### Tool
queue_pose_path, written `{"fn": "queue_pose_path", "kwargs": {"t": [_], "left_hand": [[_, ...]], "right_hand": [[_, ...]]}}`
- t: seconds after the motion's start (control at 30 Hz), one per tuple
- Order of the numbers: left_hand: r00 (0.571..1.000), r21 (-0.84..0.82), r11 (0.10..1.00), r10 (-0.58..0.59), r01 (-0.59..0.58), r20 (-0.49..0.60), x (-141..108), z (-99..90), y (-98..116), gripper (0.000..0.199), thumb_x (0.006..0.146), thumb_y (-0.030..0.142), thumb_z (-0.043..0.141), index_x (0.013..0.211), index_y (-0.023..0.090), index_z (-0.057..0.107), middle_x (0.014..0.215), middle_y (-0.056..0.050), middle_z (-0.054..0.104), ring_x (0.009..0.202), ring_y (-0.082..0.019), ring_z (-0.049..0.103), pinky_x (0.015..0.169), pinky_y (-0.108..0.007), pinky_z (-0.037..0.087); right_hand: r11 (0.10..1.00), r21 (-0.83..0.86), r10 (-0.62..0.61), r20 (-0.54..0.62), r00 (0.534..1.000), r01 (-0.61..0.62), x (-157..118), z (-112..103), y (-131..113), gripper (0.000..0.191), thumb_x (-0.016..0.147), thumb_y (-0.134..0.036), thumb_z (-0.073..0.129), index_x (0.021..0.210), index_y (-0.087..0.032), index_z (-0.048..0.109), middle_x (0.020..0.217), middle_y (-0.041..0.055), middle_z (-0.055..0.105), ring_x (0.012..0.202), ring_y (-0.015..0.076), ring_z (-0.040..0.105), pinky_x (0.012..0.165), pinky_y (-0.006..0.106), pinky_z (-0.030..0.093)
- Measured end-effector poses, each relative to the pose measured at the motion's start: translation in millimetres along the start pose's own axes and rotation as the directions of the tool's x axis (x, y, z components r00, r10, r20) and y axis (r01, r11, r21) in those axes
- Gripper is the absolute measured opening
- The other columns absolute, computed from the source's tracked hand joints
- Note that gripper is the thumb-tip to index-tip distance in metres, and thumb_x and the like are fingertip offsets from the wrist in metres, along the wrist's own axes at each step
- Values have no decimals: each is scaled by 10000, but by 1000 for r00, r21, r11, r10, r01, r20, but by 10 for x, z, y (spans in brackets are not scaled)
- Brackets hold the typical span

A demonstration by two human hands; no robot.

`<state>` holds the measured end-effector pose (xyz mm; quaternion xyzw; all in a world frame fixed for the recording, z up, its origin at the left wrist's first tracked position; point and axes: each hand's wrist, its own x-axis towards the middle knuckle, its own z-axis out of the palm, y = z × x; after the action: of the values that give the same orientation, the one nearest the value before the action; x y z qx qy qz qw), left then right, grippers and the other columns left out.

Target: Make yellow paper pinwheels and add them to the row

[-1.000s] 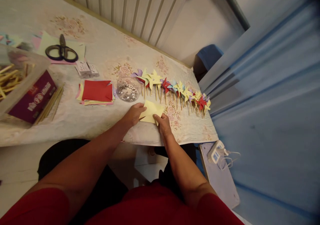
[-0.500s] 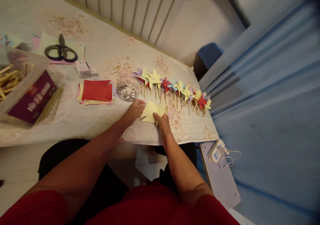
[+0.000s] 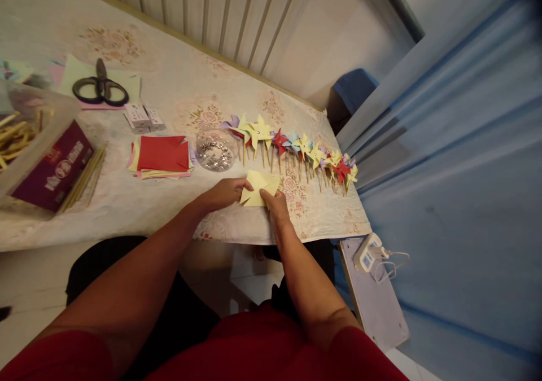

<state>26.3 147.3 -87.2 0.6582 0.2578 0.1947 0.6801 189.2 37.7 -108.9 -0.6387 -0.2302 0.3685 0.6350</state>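
Note:
A pale yellow paper square with slits cut in from its corners is held just above the near part of the table. My left hand pinches its left edge, thumb on top. At its right side my right hand grips it, the thumb pressed on the upper face and the other fingers underneath. Beyond my hands lies a row of finished paper pinwheels on thin sticks. A round clear dish of small metal pins stands just past my left hand. Left of it is a stack of slit paper squares, red on top.
Dark-handled scissors lie on paper sheets at the far left, near small white boxes. A plastic tub holds sticks, with more sticks beside it. A power strip sits on a low stand right of the table.
My left hand has shifted slightly nearer to me, its thumb now over the paper's left edge. The paper lies flatter. My right hand has barely moved.

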Motion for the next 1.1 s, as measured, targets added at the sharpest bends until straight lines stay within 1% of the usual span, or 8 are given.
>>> {"fn": "queue_pose_path", "kwargs": {"t": [0.13,0.27,0.43,0.5,0.63,0.77,0.93,1.1], "left_hand": [[998,36,999,41,-39,-40,13,2,12,235,629,176,644,825,218,765,666,17,667,615,-142,564,577,-222,387],[998,81,995,52,-50,-26,-10,9,63,213,636,183,657,828,198,748,578,34,580,554,-132,507,552,-231,354],[997,96,993,74,-72,-23,-11,30,110,106,632,230,673,732,208,699,631,19,655,640,-166,591,611,-247,418],[994,117,988,104,-100,-29,-2,37,125,59,632,252,680,677,213,683,632,22,670,651,-166,592,619,-245,421],[990,160,978,138,-132,-25,33,44,119,87,673,296,671,642,215,673,629,16,674,656,-169,584,629,-248,417],[993,170,980,109,-101,-39,75,67,73,107,724,298,632,675,208,666,658,-9,693,690,-191,625,668,-268,440],[994,130,990,60,-48,-86,84,122,50,104,725,296,641,688,199,640,661,-19,689,683,-195,632,659,-277,447],[993,88,995,51,-42,-103,79,170,47,104,724,295,637,690,198,622,629,-6,658,649,-180,609,631,-273,433]], "right_hand": [[1000,-16,11,20,1000,-11,-7,-12,-14,341,646,-353,808,918,-161,735,795,42,777,792,239,737,750,343,583],[1000,-16,14,49,999,-13,-17,-25,-34,351,623,-351,826,906,-163,736,789,38,776,784,237,733,743,339,580],[1000,-15,15,56,998,-14,-2,-33,-19,324,606,-342,821,861,-161,736,768,28,770,710,207,706,699,311,558],[1000,-25,16,50,999,-15,4,-37,-6,319,610,-340,815,861,-159,739,772,26,770,703,199,700,684,299,547],[998,-52,32,62,998,-29,2,-49,1,296,621,-348,812,834,-158,735,766,28,768,691,193,693,657,285,536],[996,-86,27,69,997,-21,8,-67,10,275,629,-352,808,817,-166,731,745,25,765,679,194,694,644,284,539],[996,-93,12,102,995,-3,28,-90,40,314,646,-365,805,876,-164,734,771,18,769,698,195,706,684,298,558],[996,-92,17,124,992,-6,23,-94,35,343,656,-378,810,912,-166,728,787,23,768,714,205,712,733,326,565]]}}
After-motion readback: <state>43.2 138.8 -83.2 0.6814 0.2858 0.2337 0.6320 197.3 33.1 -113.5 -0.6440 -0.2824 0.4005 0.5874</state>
